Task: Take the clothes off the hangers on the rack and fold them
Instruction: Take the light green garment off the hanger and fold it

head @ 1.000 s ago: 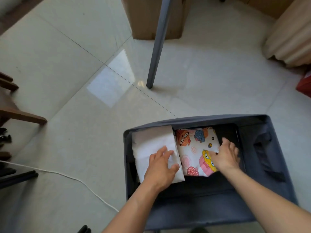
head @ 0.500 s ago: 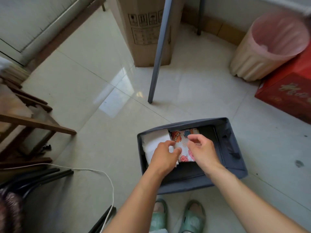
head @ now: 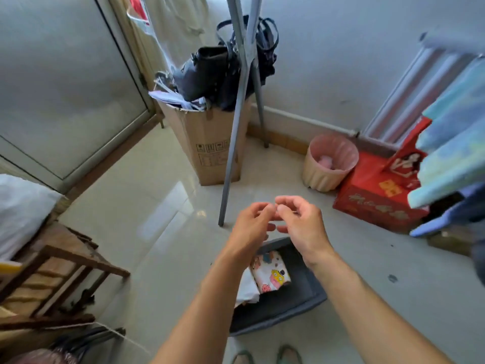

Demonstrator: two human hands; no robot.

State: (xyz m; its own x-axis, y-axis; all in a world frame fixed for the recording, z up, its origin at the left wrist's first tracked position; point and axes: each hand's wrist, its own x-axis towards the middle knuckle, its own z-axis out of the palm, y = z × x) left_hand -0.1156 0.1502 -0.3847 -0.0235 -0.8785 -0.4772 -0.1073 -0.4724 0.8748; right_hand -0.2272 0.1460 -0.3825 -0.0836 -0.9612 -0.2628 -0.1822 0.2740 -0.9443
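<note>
Clothes already folded, a cartoon-print piece [head: 270, 271] and a white one [head: 248, 287], lay in the grey fabric bin [head: 301, 292] at lower centre. Both hands had lifted off them: left hand [head: 252, 227] and right hand [head: 301, 224] were up at mid-frame, fingers loosely curled, gripping nothing. Judged: piece stowed, next one due off the rack [head: 236, 114]. Rack top cut off; pale hanging garment [head: 178, 19] at upper left partial; right-edge clothes [head: 451, 143] blurred; white piece half behind the left forearm.

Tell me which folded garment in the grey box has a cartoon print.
The right garment, covered in colourful figures; the left garment beside it is plain white.
</note>
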